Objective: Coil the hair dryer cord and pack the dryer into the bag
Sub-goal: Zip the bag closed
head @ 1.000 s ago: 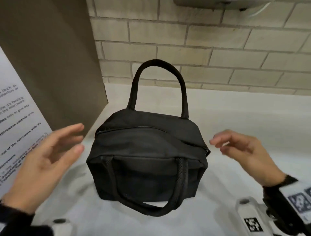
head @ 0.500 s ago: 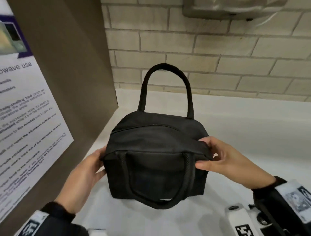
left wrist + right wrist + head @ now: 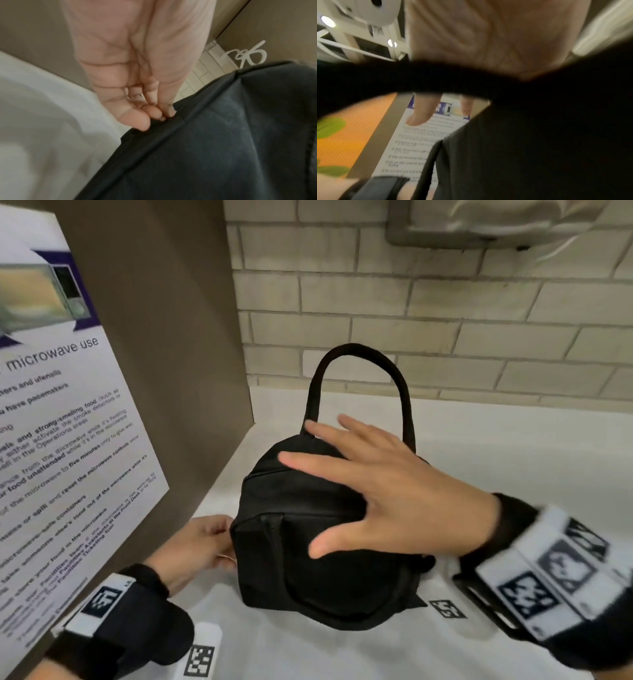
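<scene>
A black fabric bag [image 3: 274,563] stands on the white counter [image 3: 513,474], its top zipped closed. Its rear handle [image 3: 356,350] stands upright and the front handle hangs down the near face. My left hand [image 3: 209,539] pinches the bag's seam at the upper left corner; the left wrist view shows its fingertips [image 3: 159,116] pressed together on the bag's [image 3: 223,142] edge. My right hand [image 3: 376,498] hovers flat over the bag's top with spread fingers, holding nothing. In the right wrist view a handle [image 3: 402,79] crosses below its palm [image 3: 488,40]. No hair dryer is visible.
A brown partition [image 3: 178,354] with a microwave poster [image 3: 68,440] stands close on the left. A brick wall [image 3: 445,320] runs behind, with a grey wall-mounted unit [image 3: 479,220] above. White coded tags [image 3: 202,659] lie on the near counter. A white cord [image 3: 248,54] hangs by a wall outlet.
My right hand let go of the bag's right corner and swept up over its top, fingers spread. My left hand went from cupping the left side to pinching the corner seam.
</scene>
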`<action>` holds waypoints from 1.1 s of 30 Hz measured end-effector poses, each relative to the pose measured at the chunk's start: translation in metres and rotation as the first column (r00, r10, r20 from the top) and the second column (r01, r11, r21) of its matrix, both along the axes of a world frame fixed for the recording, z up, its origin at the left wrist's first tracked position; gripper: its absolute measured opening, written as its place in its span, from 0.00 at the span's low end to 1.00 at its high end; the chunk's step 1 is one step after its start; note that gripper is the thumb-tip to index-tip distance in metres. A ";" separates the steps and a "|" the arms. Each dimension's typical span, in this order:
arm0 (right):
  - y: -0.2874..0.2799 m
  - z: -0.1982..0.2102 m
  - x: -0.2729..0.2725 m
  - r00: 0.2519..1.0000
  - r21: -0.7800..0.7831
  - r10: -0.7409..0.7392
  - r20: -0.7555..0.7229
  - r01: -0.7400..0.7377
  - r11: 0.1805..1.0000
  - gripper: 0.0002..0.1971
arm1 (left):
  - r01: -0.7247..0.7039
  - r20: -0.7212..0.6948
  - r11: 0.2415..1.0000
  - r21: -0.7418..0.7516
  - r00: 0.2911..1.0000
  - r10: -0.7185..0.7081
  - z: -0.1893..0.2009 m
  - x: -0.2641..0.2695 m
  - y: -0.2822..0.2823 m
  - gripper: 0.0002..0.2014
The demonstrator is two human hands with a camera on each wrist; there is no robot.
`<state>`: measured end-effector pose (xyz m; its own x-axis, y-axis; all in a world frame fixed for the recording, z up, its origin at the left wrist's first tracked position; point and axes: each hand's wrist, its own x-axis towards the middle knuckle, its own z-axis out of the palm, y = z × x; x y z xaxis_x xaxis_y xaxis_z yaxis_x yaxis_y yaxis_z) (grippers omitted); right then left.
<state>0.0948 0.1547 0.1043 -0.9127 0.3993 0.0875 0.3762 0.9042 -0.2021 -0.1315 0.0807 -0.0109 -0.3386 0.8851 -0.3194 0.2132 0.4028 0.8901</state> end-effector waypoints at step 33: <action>0.001 -0.028 -0.049 0.969 0.362 0.214 0.123 -0.245 0.899 0.32 | -0.275 -0.326 0.879 0.390 0.851 0.412 0.074 0.025 0.002 0.10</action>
